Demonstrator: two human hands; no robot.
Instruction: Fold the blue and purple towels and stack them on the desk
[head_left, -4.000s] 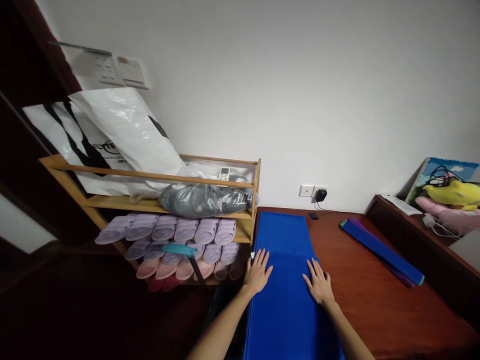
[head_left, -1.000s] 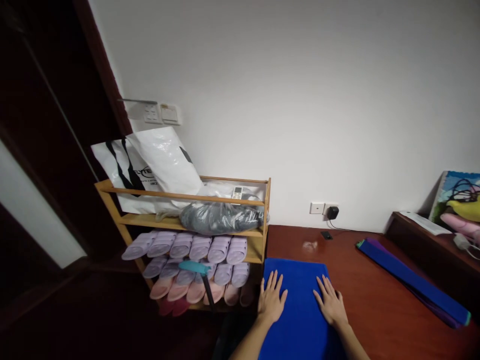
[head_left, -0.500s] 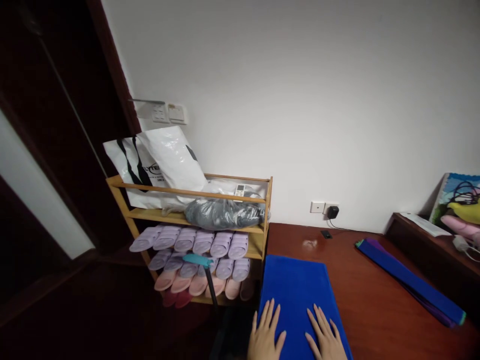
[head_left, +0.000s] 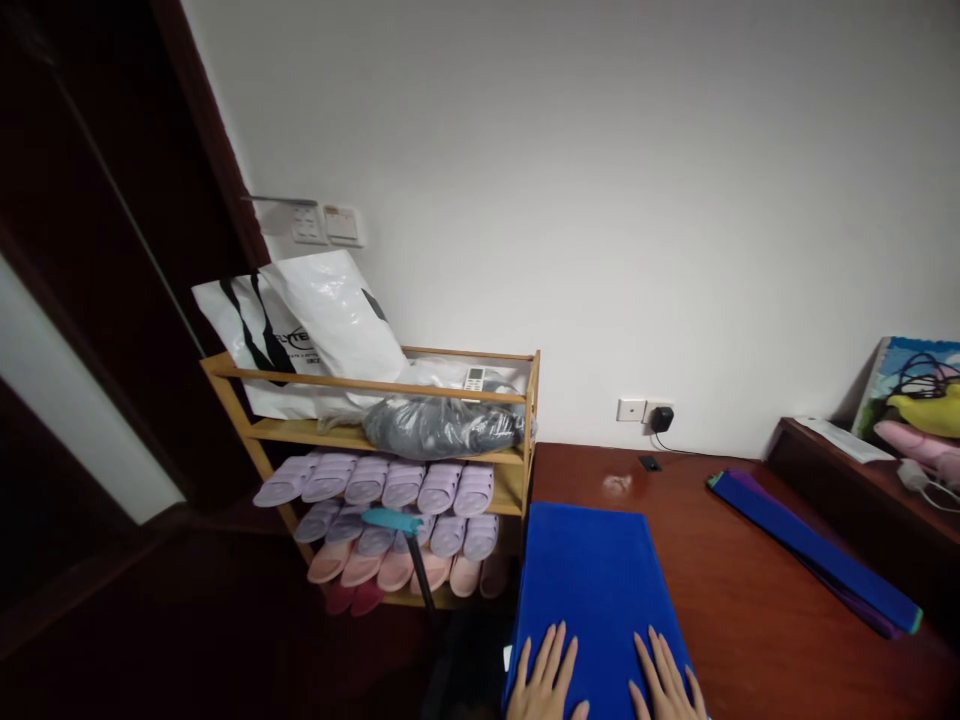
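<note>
A blue cloth (head_left: 592, 570) lies flat on the reddish-brown table (head_left: 739, 600), near its left edge. My left hand (head_left: 546, 680) rests on the cloth's lower left part, fingers spread and pointing away from me. Flat on the lower right part is my right hand (head_left: 664, 680), its fingers apart too. Neither hand grips anything. Both wrists are below the frame. A small white tag (head_left: 508, 657) shows at the cloth's left edge, beside my left hand.
Folded blue and purple cloths (head_left: 814, 550) lie at the table's right, beside a raised ledge (head_left: 840, 490). A black plug (head_left: 661, 419) sits in the wall. Left of the table stands a wooden rack (head_left: 322, 432) with slippers, bags and a remote; a blue-topped handle (head_left: 392, 520) is before it.
Both my hands have slid toward me over the blue cloth and sit lower in the view. The white tag has come into sight. The view has shifted slightly.
</note>
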